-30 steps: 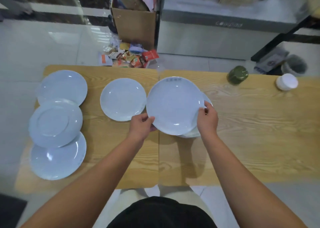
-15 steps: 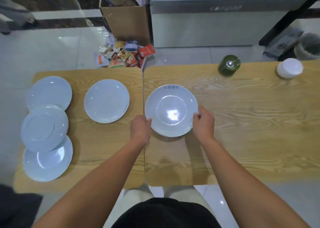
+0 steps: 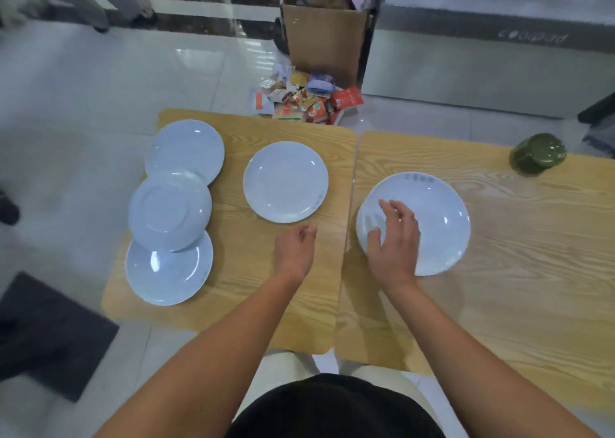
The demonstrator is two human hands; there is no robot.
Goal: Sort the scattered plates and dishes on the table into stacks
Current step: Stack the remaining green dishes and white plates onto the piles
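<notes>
A large pale plate with printed characters on its far rim (image 3: pixel 432 218) lies on the right table; anything under it is hidden. My right hand (image 3: pixel 394 238) hovers over its left part, fingers spread, holding nothing. My left hand (image 3: pixel 294 248) is loosely curled and empty over the left table, just below a single pale plate (image 3: pixel 285 181). At the left end three plates overlap in a column: a far plate (image 3: pixel 184 148), a middle upside-down plate (image 3: pixel 169 209) and a near plate (image 3: pixel 168 268).
Two wooden tables (image 3: pixel 499 288) stand side by side with a narrow gap (image 3: pixel 349 238). A dark green jar (image 3: pixel 537 153) is at the right table's far edge. On the floor beyond: a cardboard box (image 3: pixel 324 43) and scattered packets (image 3: pixel 303 100).
Both hands set the large plate down on a plate on the right table and let go. My left hand moved left; my right hand came over the plate's left side.
</notes>
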